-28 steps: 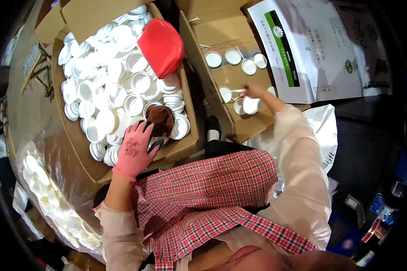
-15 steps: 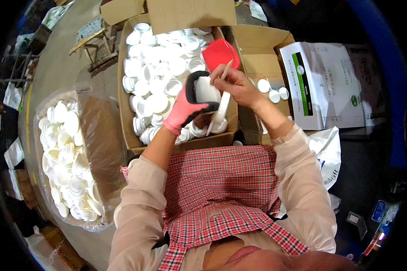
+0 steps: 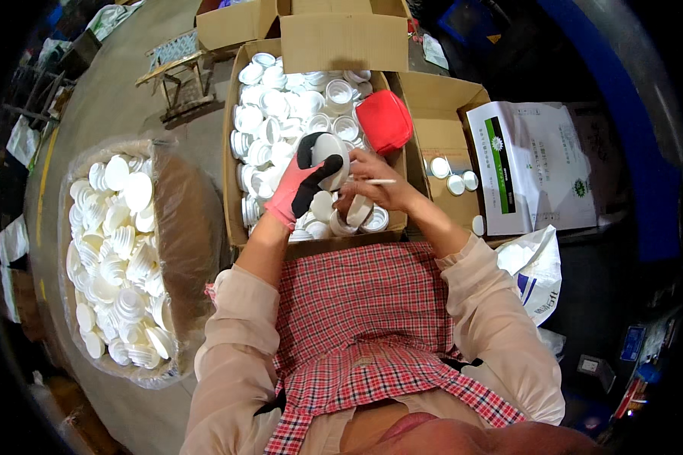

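Observation:
Over a cardboard box of white plastic lids, my left hand [image 3: 305, 188], in a pink and black glove, is closed round a round white lid [image 3: 332, 158]. Its thumb lies across the lid, which is tilted up. My bare right hand [image 3: 385, 191] is right beside it, fingers bent round a slim white tool [image 3: 382, 181] whose end sticks out between them. The tool's far part and exact kind are hard to make out. Many loose lids [image 3: 281, 106] fill the box [image 3: 239, 235] below both hands. A red pouch [image 3: 384, 121] rests on the box's right side.
At the left stands a plastic-lined carton [image 3: 186, 250] heaped with white lids [image 3: 121, 265]. Several small round lids [image 3: 455, 184] lie in an open carton [image 3: 432, 136] at the right, near a printed white sheet [image 3: 539, 171]. A small stool [image 3: 176, 76] stands far left.
Both hands have come slightly lower and the lid now faces up more. The white tool has swung from nearly upright to about level. The view has shifted a little.

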Motion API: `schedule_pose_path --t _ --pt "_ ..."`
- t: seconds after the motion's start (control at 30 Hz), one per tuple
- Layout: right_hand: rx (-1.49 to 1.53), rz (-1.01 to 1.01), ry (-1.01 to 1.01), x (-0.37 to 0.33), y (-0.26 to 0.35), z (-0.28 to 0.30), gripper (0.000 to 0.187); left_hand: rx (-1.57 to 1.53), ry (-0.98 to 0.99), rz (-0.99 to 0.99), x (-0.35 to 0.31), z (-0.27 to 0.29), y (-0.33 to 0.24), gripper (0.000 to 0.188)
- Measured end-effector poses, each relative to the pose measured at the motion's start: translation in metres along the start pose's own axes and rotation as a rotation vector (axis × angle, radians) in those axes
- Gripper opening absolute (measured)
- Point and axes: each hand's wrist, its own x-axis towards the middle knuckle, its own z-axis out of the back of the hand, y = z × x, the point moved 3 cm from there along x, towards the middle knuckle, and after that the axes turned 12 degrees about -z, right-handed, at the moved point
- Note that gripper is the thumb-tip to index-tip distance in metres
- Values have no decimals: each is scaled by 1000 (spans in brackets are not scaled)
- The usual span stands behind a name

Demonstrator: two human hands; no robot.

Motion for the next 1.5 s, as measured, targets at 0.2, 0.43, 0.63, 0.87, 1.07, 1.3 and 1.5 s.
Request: schedule_pose_path --t 0.2,0.43,0.63,0.87,1.07,1.3,1.5 --pt "110 -64 36 8 -11 -4 22 153 47 -43 4 11 -4 58" --pt "44 -120 -536 19 -17 12 43 676 181 -73 5 17 -2 81" --pt "716 -303 -461 44 -10 5 52 621 290 -176 -5 3 -7 50" --pt "-204 -439 -145 55 -124 5 31 1566 102 -174 -3 44 -27 61" --pt "-970 -927 88 43 -186 -102 20 1709 49 -40 -11 51 -21 57" --pt "-695 -1298 -145 50 -223 -114 28 1679 50 -49 -10 51 -22 49" --pt "-273 -1274 -218 44 -221 -101 41 1640 49 -81 -14 52 -18 48"
